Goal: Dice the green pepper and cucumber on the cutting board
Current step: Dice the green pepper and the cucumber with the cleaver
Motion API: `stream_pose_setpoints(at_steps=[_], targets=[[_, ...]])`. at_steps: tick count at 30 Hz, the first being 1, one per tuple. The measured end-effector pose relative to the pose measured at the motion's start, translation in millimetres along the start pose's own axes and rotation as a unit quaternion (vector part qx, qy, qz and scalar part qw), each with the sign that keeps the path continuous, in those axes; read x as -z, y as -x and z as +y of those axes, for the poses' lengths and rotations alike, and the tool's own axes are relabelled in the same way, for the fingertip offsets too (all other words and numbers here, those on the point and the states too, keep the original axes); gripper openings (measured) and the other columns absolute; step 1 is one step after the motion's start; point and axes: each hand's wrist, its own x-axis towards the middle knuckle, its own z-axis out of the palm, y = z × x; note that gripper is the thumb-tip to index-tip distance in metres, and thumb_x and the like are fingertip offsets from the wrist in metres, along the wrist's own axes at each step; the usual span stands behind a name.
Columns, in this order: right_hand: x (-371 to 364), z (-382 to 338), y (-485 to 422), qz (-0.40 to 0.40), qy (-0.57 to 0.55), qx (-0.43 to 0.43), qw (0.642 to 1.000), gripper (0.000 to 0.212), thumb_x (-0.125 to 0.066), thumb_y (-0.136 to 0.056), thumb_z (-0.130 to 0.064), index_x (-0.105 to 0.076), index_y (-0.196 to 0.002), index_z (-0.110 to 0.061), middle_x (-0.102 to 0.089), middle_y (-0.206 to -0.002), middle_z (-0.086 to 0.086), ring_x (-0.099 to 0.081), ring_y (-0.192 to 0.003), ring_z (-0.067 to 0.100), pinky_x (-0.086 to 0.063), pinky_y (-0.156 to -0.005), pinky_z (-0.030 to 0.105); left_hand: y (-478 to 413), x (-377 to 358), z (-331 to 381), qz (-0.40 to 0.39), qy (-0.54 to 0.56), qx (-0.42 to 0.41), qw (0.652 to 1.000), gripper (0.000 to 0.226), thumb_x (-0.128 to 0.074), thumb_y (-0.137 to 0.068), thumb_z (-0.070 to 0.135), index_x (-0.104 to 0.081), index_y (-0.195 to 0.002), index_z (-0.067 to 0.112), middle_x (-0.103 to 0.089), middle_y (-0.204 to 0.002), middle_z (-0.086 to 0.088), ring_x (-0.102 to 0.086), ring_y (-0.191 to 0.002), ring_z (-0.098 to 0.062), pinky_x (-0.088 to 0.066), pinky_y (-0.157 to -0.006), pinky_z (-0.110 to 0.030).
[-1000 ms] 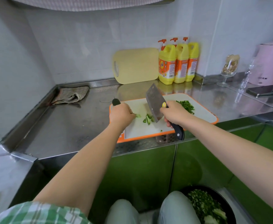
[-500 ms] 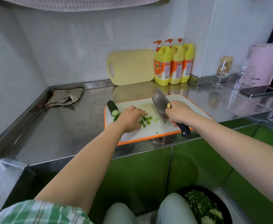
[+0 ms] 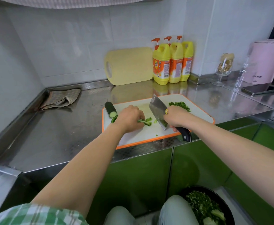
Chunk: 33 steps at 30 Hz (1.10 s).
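Your left hand (image 3: 130, 118) arches over the green pepper strips (image 3: 146, 121), fingertips curled down and pinning the glossy, ragged strips to the cutting board (image 3: 141, 135). The board is a white plastic slab with rounded corners and an orange rim. Your right hand (image 3: 176, 116) is wrapped tight round the cleaver (image 3: 156, 109) where its black handle meets the blade. The broad rectangular steel blade stands tilted, its lower corner down at the board just right of the strips, and the handle end juts past the board's near edge.

The cucumber (image 3: 110, 109), a stubby dark-skinned cylinder with a pale cut face, lies at the board's far-left corner, partly over the rim. A heap of fine green dice (image 3: 180, 105) sits on the board just beyond your right hand.

The board rests on a brushed stainless counter (image 3: 60, 130). A crumpled woven cloth (image 3: 60, 98) lies in the back-left corner. A pale yellow board (image 3: 129, 65) leans on the tiled wall beside 3 yellow pump bottles (image 3: 172, 62).
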Motion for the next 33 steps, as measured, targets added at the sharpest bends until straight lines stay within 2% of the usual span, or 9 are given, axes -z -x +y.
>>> stream_pose_setpoints(at_steps=[4, 8, 9, 12, 15, 20, 25, 29, 33], targets=[[-1.4, 0.2, -0.5, 0.005, -0.006, 0.004, 1.0, 0.013, -0.035, -0.091, -0.002, -0.045, -0.083, -0.002, -0.055, -0.066, 0.017, -0.053, -0.043, 0.026, -0.041, -0.044, 0.022, -7.3, -2.3, 12.9, -0.008, 0.026, -0.011, 1.0, 0.051, -0.065, -0.085, 0.039, -0.057, -0.128, 0.014, -0.056, -0.121, -0.01, -0.045, -0.116, -0.029, -0.039, -0.097, -0.036], [-0.7, 3.7, -1.0, 0.005, -0.011, -0.007, 1.0, 0.015, -0.035, -0.09, -0.001, -0.05, -0.091, 0.003, -0.059, -0.068, 0.02, -0.055, -0.045, 0.027, -0.042, -0.045, 0.023, -19.1, -10.6, 28.7, -0.022, 0.029, 0.006, 0.999, 0.019, -0.062, -0.085, 0.034, -0.059, -0.083, 0.016, -0.052, -0.093, -0.009, -0.047, -0.103, -0.032, -0.041, -0.084, -0.037], [-1.2, 4.2, -1.2, 0.006, -0.011, -0.007, 1.0, 0.015, -0.036, -0.09, -0.001, -0.05, -0.09, 0.003, -0.059, -0.067, 0.02, -0.055, -0.046, 0.028, -0.042, -0.045, 0.024, -21.0, -12.7, 29.9, -0.017, 0.038, 0.016, 0.999, 0.014, -0.062, -0.085, 0.03, -0.061, -0.082, 0.016, -0.053, -0.091, -0.008, -0.049, -0.103, -0.032, -0.041, -0.082, -0.036], [-2.2, 5.0, -1.0, 0.009, -0.01, -0.003, 1.0, 0.015, -0.036, -0.089, -0.001, -0.05, -0.089, 0.002, -0.06, -0.069, 0.02, -0.057, -0.049, 0.03, -0.043, -0.046, 0.024, -23.3, -19.2, 29.2, 0.031, 0.085, 0.037, 0.995, 0.023, -0.061, -0.081, 0.017, -0.073, -0.1, 0.016, -0.067, -0.102, -0.006, -0.058, -0.1, -0.026, -0.046, -0.082, -0.03], [-2.3, 5.3, -2.9, 0.009, -0.006, -0.002, 1.0, 0.017, -0.035, -0.09, -0.003, -0.051, -0.094, 0.003, -0.062, -0.072, 0.022, -0.058, -0.053, 0.031, -0.043, -0.047, 0.025, -22.2, -21.9, 31.6, 0.054, 0.126, 0.042, 0.99, 0.022, -0.06, -0.078, 0.009, -0.075, -0.094, 0.014, -0.072, -0.098, -0.001, -0.061, -0.093, -0.023, -0.046, -0.077, -0.026], [-1.3, 6.1, -1.8, 0.007, -0.013, 0.005, 1.0, 0.011, -0.036, -0.091, -0.002, -0.047, -0.091, -0.001, -0.06, -0.076, 0.021, -0.057, -0.052, 0.031, -0.042, -0.046, 0.024, -23.0, -25.8, 33.6, 0.083, 0.163, 0.054, 0.982, 0.02, -0.067, -0.076, 0.023, -0.067, -0.094, 0.017, -0.066, -0.085, 0.001, -0.057, -0.091, -0.023, -0.048, -0.077, -0.032], [2.6, 7.8, 1.1, 0.016, 0.001, 0.023, 1.0, 0.016, -0.037, -0.094, -0.006, -0.045, -0.079, -0.005, -0.06, -0.073, 0.02, -0.058, -0.055, 0.031, -0.042, -0.048, 0.025, -22.8, -30.7, 36.9, 0.108, 0.2, 0.05, 0.972, 0.03, -0.063, -0.078, 0.009, -0.059, -0.107, 0.013, -0.07, -0.092, 0.001, -0.055, -0.094, -0.025, -0.044, -0.077, -0.034], [10.9, 6.3, 5.4, 0.028, 0.022, 0.041, 0.999, 0.018, -0.036, -0.091, -0.005, -0.046, -0.075, -0.005, -0.06, -0.065, 0.018, -0.058, -0.055, 0.03, -0.041, -0.048, 0.025, -15.6, -26.8, 26.1, 0.103, 0.185, 0.047, 0.976, 0.039, -0.07, -0.078, 0.022, -0.061, -0.116, 0.012, -0.066, -0.108, -0.001, -0.054, -0.102, -0.022, -0.044, -0.085, -0.032], [11.6, 1.8, 12.4, 0.01, 0.04, 0.052, 0.998, 0.014, -0.035, -0.094, -0.008, -0.044, -0.083, -0.005, -0.063, -0.074, 0.02, -0.054, -0.047, 0.025, -0.037, -0.042, 0.022, -8.6, -24.2, 17.0, 0.054, 0.139, 0.038, 0.988, 0.044, -0.068, -0.076, 0.025, -0.065, -0.12, 0.018, -0.064, -0.111, -0.005, -0.055, -0.105, -0.025, -0.045, -0.092, -0.035]])
